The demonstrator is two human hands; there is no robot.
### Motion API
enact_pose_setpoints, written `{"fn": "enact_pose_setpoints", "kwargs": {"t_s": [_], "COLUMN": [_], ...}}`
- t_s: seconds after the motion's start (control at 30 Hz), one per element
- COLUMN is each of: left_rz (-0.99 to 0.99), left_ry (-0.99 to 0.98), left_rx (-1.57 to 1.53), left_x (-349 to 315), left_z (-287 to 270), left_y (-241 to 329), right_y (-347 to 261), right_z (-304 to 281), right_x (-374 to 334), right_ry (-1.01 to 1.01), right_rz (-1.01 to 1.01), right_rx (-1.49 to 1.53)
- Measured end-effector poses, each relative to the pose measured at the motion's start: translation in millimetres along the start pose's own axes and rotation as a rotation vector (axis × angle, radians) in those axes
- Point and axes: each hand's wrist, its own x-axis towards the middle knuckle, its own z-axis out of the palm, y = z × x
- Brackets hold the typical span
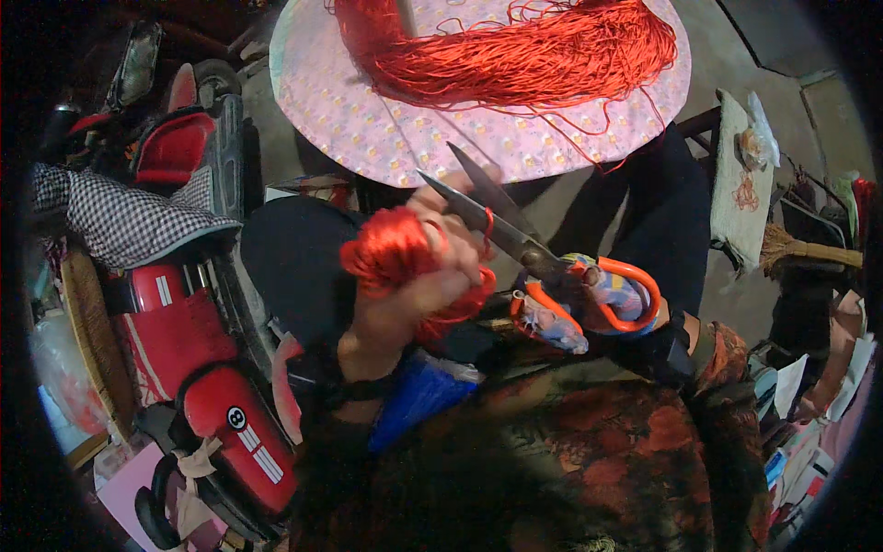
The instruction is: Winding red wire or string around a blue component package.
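My left hand (pixel 400 317) is wrapped round a bunched hank of red cord (pixel 391 248), held above my lap. A strand of the cord rises in a small loop towards the scissors (pixel 497 216). The scissors have dark metal blades, spread apart and pointing up and left across the fingers of my left hand. My right hand (pixel 614 296) grips their orange handles, with patterned bluish wrapping about the loops hiding much of the fingers. Beyond the hands, a big skein of red cord (pixel 515 64) lies on a round table with a pink patterned cover (pixel 359 138).
A red ride-on toy vehicle (pixel 230 423) and a checked cloth (pixel 138 216) are on the left. Something blue (pixel 418 396) lies at my lap. On the right are a pale bench (pixel 740 184) holding a plastic bag, and a straw broom (pixel 809 248). Loose cord ends hang over the table's near edge.
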Motion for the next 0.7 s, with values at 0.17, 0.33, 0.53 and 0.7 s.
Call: {"fn": "enact_pose_setpoints", "kwargs": {"t_s": [0.17,0.33,0.53,0.7], "left_rz": [0.016,-0.048,-0.120,-0.074], "left_ry": [0.088,0.114,0.098,0.110], "left_rx": [0.205,0.039,0.213,0.255], "left_x": [2,2,8,11], "left_z": [13,12,11,11], "left_y": [-1,4,-6,-20], "right_y": [-5,-5,5,9], "right_z": [-2,6,1,15], "right_x": [-5,-9,-7,-6], "right_ry": [-0.102,-0.026,-0.034,-0.079], "right_rz": [-0.058,-0.049,-0.184,-0.335], "right_rx": [0.048,0.056,0.116,0.251]}}
